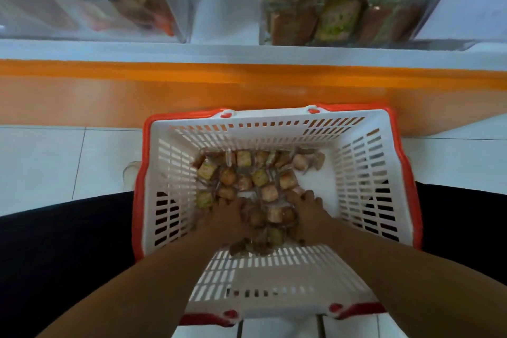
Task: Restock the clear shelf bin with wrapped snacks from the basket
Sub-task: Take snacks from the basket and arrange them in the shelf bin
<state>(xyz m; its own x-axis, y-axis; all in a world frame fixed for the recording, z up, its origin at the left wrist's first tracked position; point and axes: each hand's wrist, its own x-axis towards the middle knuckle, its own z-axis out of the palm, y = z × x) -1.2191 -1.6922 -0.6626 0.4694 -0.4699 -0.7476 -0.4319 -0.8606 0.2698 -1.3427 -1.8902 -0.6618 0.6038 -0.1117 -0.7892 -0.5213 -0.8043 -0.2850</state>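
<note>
Wrapped snacks [253,181], small tan-and-green squares, heap in the basket [365,162]; both hands' fingers scoop some.

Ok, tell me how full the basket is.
Far from full. The wrapped snacks cover only part of the floor of the basket in a shallow layer; bare white floor shows at the right.
</note>
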